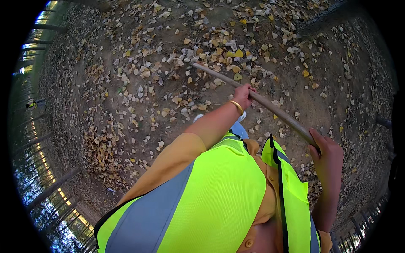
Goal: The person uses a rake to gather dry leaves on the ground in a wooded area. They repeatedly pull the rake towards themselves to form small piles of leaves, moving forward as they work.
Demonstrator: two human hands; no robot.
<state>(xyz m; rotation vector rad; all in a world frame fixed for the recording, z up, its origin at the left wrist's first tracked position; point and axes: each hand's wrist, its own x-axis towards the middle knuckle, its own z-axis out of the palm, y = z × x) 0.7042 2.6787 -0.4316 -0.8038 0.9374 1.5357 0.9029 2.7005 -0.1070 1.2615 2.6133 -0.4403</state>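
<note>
A long wooden pole (281, 114) slants across in front of my body, gripped in both hands. My left hand (243, 95), with a gold-coloured bangle at its wrist, is wrapped around the middle of the shaft. Closer to my body, my right hand (327, 151) closes on the pole's near end. The far end points up and left, down among dry fallen leaves (218, 58). Whether a tool head is fixed there, I cannot tell.
Leaves lie heaped in a mound (102, 155) on the left. A tree trunk (326, 20) stands at upper right, and more trunks (52, 188) line the left rim. Far left is another person (31, 104) in a bright vest. My shoes (198, 117) show below my left arm.
</note>
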